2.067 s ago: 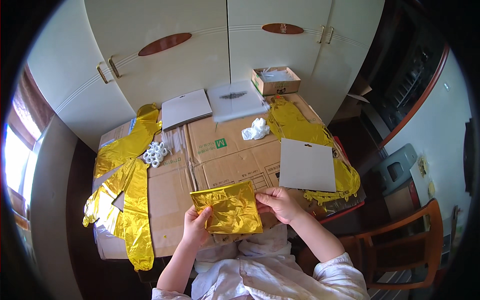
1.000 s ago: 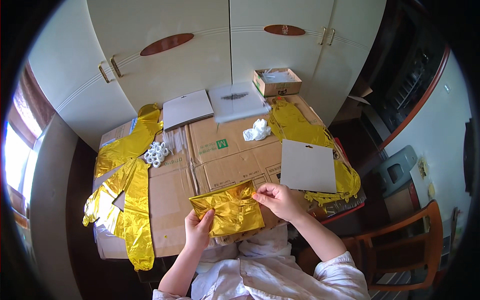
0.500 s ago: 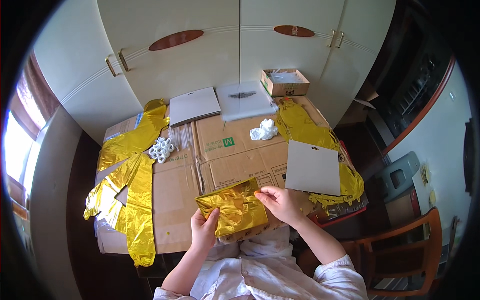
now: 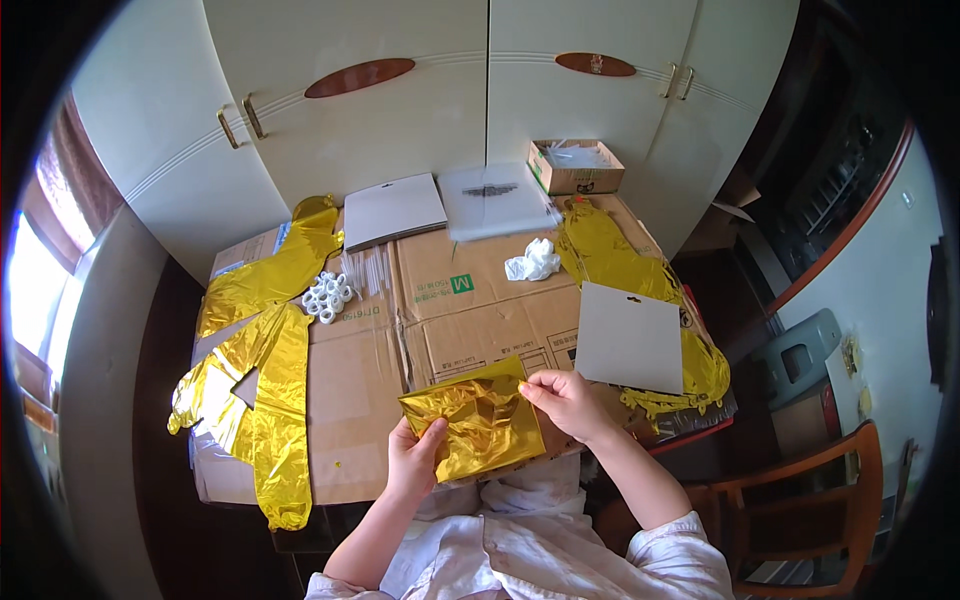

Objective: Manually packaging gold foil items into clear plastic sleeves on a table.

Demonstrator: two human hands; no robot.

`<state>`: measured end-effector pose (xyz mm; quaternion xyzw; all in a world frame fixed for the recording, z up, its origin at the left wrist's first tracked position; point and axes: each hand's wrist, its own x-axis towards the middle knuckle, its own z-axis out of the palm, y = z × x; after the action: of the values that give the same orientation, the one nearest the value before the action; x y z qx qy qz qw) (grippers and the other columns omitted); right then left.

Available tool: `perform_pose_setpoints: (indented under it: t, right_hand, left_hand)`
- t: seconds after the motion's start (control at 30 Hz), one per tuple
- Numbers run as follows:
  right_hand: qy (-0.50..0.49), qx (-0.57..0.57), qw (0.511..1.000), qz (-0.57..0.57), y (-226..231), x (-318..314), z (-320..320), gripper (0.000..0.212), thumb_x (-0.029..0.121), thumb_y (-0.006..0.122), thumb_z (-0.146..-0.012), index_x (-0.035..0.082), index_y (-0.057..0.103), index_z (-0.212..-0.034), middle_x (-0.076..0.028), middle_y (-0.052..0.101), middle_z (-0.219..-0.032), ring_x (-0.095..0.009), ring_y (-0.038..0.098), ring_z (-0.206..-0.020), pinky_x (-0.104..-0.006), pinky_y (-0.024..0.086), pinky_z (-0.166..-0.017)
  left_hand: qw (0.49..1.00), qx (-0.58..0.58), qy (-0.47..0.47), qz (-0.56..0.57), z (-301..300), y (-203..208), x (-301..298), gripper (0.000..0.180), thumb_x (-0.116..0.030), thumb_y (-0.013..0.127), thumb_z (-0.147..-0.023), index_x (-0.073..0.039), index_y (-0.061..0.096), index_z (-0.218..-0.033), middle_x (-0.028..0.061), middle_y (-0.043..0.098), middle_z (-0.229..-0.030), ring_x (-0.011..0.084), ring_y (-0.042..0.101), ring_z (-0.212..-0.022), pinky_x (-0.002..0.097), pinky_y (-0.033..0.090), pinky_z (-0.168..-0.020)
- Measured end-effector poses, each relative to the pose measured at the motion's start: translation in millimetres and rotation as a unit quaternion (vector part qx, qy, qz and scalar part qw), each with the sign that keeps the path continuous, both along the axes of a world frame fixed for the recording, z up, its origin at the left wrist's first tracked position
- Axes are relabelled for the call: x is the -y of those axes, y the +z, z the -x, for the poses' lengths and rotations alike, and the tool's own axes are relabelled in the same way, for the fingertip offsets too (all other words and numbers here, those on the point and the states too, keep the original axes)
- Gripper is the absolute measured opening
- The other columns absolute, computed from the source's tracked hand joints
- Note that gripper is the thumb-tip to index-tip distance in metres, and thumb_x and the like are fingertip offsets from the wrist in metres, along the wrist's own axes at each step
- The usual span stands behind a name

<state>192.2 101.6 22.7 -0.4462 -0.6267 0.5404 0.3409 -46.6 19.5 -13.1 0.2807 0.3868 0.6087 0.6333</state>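
A gold foil balloon (image 4: 482, 430), folded into a flat rectangle, is held over the near edge of the cardboard-covered table. My left hand (image 4: 412, 460) is closed on its lower left side, thumb lying on top. At the upper right edge, my right hand (image 4: 566, 404) pinches the foil between thumb and fingertips. The foil is creased and shiny, and its underside is hidden. To the right of my right hand lies a white card (image 4: 630, 340) with a hanging slot, partly over flat gold foil balloons (image 4: 615, 245).
More flat gold balloons (image 4: 280, 390) line the left side. Beside them are white rings (image 4: 326, 297) and clear straws (image 4: 376, 272). Farther back sit stacked white cards (image 4: 393, 208), clear bags (image 4: 495, 222) and an open box (image 4: 578, 180). Crumpled white plastic (image 4: 534, 261) rests mid-table. A wooden chair (image 4: 800, 500) stands right.
The view has shifted slightly. Both hands keep their hold on the folded foil, and the foil's face has tilted and creased a little differently.
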Motion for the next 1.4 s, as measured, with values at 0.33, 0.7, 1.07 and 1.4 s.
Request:
perform_pose_setpoints:
  t: [0.33,0.7,1.07,1.4]
  right_hand:
    - [0.013,-0.110,0.993,0.050,-17.1,-25.6,9.8,0.018,0.017,0.057,-0.098,0.001,0.060,-0.105,0.004,0.060,-0.081,0.000,0.048,-0.070,-0.0197,0.042,-0.062]
    - [-0.219,0.283,0.898,-0.256,-42.3,-69.8,40.3,0.032,0.018,0.046,-0.099,0.006,0.039,-0.127,-0.021,0.066,-0.087,-0.041,0.064,-0.074,-0.0509,0.050,-0.062]
    - [-0.175,0.414,0.854,-0.262,-43.9,-66.3,43.0,0.029,0.015,0.050,-0.093,0.004,0.044,-0.119,-0.019,0.067,-0.088,-0.039,0.066,-0.067,-0.0482,0.053,-0.056]
    - [-0.135,0.501,0.822,-0.234,-28.6,-69.6,46.1,0.025,0.014,0.053,-0.089,0.001,0.045,-0.109,-0.015,0.066,-0.064,-0.036,0.068,-0.063,-0.0466,0.055,-0.055]
  left_hand:
    - [0.993,-0.087,-0.014,0.075,-10.2,13.2,-19.7,0.018,-0.005,0.058,-0.095,0.001,0.057,-0.112,0.0048,0.065,-0.099,0.0081,0.059,-0.080,0.0245,0.052,-0.070]
    - [0.903,-0.413,0.105,-0.054,-29.7,-5.6,-77.8,0.084,0.001,0.065,-0.083,-0.006,0.015,-0.150,0.0104,0.060,-0.089,0.0139,0.058,-0.065,0.0260,0.047,-0.053]
    - [0.599,-0.762,0.066,-0.237,-36.7,3.9,-70.8,0.061,-0.023,0.062,-0.084,0.003,0.044,-0.136,0.0260,0.041,-0.139,0.0417,0.040,-0.129,0.0498,0.030,-0.109]
    - [0.539,-0.812,-0.054,-0.215,-50.8,-7.8,-83.3,0.076,-0.054,0.044,-0.092,0.002,0.036,-0.143,0.0248,0.033,-0.149,0.0420,0.025,-0.141,0.0550,0.018,-0.114]
